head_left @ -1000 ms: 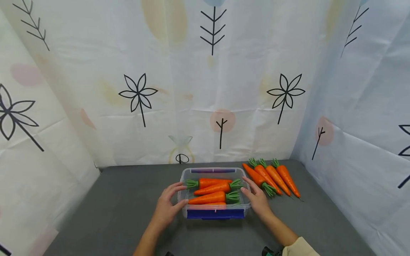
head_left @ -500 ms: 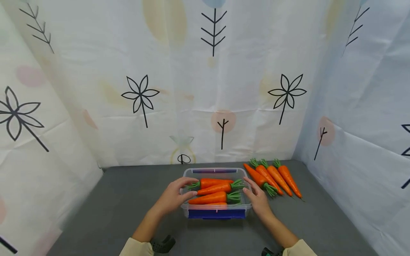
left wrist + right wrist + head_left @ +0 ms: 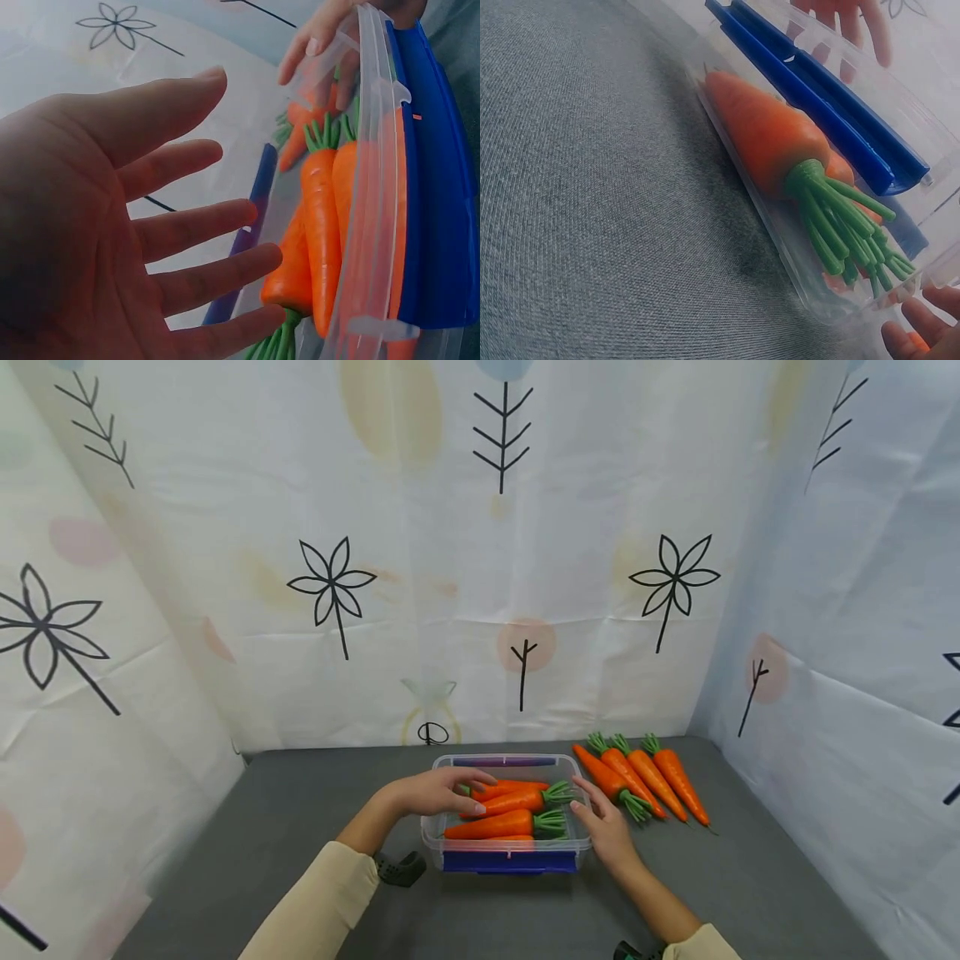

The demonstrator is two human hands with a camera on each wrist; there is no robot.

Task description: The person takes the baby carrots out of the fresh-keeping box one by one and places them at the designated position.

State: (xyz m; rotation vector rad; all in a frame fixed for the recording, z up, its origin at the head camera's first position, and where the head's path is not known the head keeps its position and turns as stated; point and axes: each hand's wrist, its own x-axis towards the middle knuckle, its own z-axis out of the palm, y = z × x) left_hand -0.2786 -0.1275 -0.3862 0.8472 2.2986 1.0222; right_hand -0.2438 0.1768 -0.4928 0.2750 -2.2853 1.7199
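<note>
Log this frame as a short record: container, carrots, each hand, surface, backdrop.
container: clear plastic box, top open, blue flap on the near side
carrots_inside: at least four, lying flat
carrots_outside: four, right of the box; one has its greens toward the person, three away
left_hand: over the box, fingers spread, holding nothing
right_hand: at the box's right end; firmness of contact unclear
surface: grey table
backdrop: pale sheet with plant drawings
</note>
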